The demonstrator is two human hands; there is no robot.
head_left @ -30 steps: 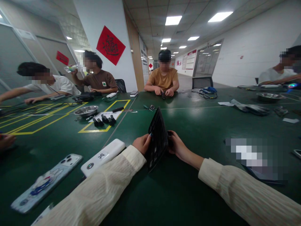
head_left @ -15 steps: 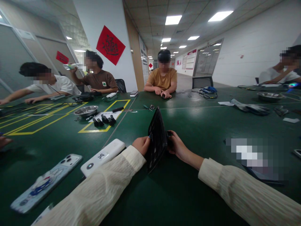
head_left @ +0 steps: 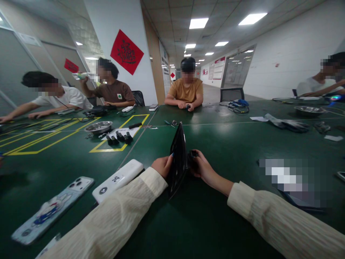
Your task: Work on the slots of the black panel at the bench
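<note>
A thin black panel (head_left: 178, 163) with a glossy edge stands upright, tilted nearly edge-on, in front of me. My left hand (head_left: 163, 166) grips its left side, thumb on the near face and the other fingers hidden behind it. Close to the panel's right side, my right hand (head_left: 202, 166) is closed around a small black part (head_left: 193, 155). Whether that part touches the panel I cannot tell, and its kind does not show.
Left of my arm lie a white power bank (head_left: 122, 178) and a phone (head_left: 54, 210). Farther off are black cylindrical parts (head_left: 120, 137), a metal bowl (head_left: 98, 127) and gloves (head_left: 287, 124). A person (head_left: 184, 91) sits opposite; others sit at both sides.
The panel has turned slightly, its right edge shifting left and looking narrower. More of the black part shows in my right hand. The person opposite has moved their hands.
</note>
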